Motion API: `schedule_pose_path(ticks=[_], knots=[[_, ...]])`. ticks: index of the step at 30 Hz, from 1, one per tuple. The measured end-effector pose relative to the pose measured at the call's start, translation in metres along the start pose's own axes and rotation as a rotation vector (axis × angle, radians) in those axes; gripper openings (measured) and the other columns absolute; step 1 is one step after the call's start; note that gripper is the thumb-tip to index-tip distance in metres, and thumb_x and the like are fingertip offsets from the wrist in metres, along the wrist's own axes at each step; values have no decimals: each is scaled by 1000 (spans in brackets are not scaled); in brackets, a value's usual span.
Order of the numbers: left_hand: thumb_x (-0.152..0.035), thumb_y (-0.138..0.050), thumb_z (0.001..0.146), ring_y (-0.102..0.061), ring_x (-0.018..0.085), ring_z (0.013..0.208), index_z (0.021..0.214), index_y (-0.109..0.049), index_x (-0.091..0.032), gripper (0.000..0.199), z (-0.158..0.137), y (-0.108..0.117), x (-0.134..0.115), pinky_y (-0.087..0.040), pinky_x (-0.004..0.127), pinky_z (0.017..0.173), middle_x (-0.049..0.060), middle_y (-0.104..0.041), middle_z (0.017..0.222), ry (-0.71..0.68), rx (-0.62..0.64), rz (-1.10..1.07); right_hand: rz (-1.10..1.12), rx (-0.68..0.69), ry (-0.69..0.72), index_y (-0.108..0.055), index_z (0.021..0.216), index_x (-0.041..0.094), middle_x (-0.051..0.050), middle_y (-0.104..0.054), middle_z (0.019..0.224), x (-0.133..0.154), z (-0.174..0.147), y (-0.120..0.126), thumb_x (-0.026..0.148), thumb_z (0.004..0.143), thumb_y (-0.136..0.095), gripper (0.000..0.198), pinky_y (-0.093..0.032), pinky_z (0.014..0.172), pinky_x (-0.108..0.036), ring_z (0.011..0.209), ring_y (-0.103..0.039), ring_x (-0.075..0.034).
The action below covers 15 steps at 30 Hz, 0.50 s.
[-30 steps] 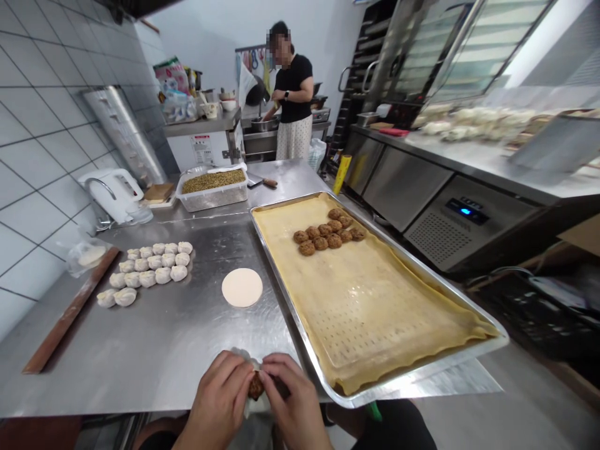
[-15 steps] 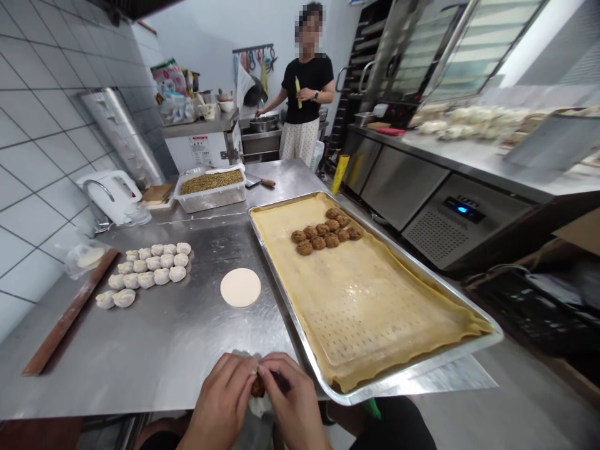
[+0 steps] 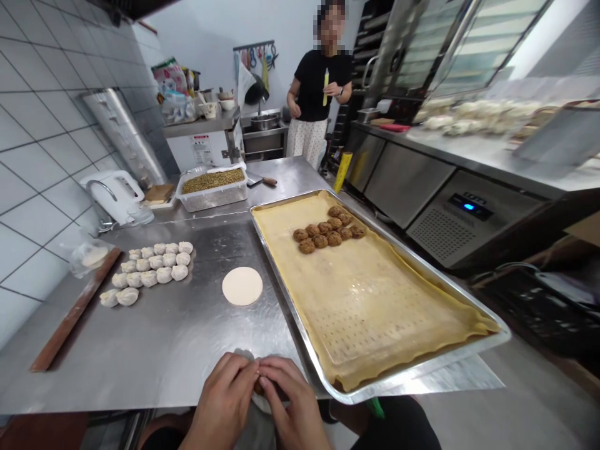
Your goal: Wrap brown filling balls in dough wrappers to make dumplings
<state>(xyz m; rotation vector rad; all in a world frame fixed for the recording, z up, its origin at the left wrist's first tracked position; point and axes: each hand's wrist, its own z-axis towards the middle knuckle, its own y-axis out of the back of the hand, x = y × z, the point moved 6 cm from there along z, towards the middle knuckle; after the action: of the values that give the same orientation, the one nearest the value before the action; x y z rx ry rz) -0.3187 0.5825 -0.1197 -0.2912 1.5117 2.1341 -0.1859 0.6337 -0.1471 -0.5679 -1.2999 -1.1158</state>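
Dumpling (image 3: 258, 389), probably light, soft and tear-prone, is being gripped at its edge by pinched fingertips (image 3: 264, 382) of left hand (image 3: 224, 390) and right hand (image 3: 296, 390).

Nothing legible: white label (image 3: 202, 149) and blue-lit display (image 3: 469, 207) both too small.

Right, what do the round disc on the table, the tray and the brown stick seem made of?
Disc: probably dough; pale, matte and flat.
Tray: metal, perhaps aluminium or steel; its bare rim is silvery and shiny.
Stick: probably wood; reddish brown, fairly dull, with pale smudges.
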Motion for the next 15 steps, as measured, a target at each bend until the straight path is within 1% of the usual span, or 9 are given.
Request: schedule_pose_path(ticks=[2, 3, 5, 7, 10, 11, 13, 14, 15], knots=[[-10, -52, 100, -59, 17, 86, 113, -66, -21, 22, -1, 2, 0, -52, 32, 75, 4, -64, 94, 57, -38, -34, -16, 14, 3, -74, 119, 27, -10, -73, 117, -5, -5, 1, 22, 100, -57, 25, -60, 98, -34, 111, -70, -22], [-10, -52, 99, -59, 18, 87, 111, -66, -21, 21, -1, 3, -1, -52, 32, 76, 4, -64, 94, 80, -65, -48, -19, 3, -22, -74, 118, 27, -10, -73, 118, -9, -7, 3, 24, 99, -59, 24, -60, 97, -34, 110, -70, -22], [-9, -53, 99, -59, 18, 88, 110, -65, -21, 20, -3, 2, -4, -52, 33, 78, 4, -64, 94, 97, -114, -57, -14, -37, -95, -77, 111, 26, -9, -74, 113, -15, -9, 7, 27, 98, -63, 18, -61, 93, -32, 105, -72, -22], [-8, -53, 98, -59, 18, 88, 108, -65, -20, 20, -4, -1, -7, -52, 34, 79, 5, -64, 93, 75, -138, -40, 1, -69, -148, -78, 100, 25, -9, -75, 106, -17, -8, 10, 31, 97, -65, 15, -61, 88, -30, 99, -73, -22], [-7, -50, 99, -60, 19, 87, 103, -66, -20, 21, -4, -5, -8, -52, 35, 80, 5, -63, 91, 34, -112, 3, 37, -110, -186, -77, 89, 23, -8, -75, 98, -13, -3, 12, 33, 99, -63, 20, -60, 83, -28, 94, -73, -21], [-8, -50, 99, -60, 19, 87, 107, -66, -19, 21, -4, -5, -7, -53, 35, 80, 6, -64, 93, 28, -93, 15, 53, -121, -192, -76, 87, 22, -8, -74, 96, -11, -2, 12, 33, 100, -62, 22, -60, 82, -28, 92, -73, -21], [-11, -50, 101, -61, 20, 88, 124, -62, -19, 28, -3, -5, -5, -54, 35, 79, 7, -66, 97, 2, -48, 40, 77, -109, -174, -74, 87, 22, -8, -72, 94, -7, -2, 10, 32, 102, -58, 24, -59, 79, -27, 89, -71, -20], [-12, -50, 101, -61, 19, 88, 133, -59, -19, 33, -2, -4, -4, -54, 34, 78, 7, -66, 98, -17, -27, 49, 78, -88, -140, -74, 91, 22, -8, -72, 95, -5, -3, 8, 30, 103, -56, 24, -59, 80, -28, 90, -71, -20], [-13, -51, 101, -60, 19, 87, 136, -57, -19, 36, -2, -4, -4, -54, 33, 76, 7, -66, 98, -32, -13, 53, 67, -64, -95, -75, 96, 22, -9, -72, 98, -3, -5, 5, 27, 103, -54, 23, -59, 82, -29, 92, -71, -20]])
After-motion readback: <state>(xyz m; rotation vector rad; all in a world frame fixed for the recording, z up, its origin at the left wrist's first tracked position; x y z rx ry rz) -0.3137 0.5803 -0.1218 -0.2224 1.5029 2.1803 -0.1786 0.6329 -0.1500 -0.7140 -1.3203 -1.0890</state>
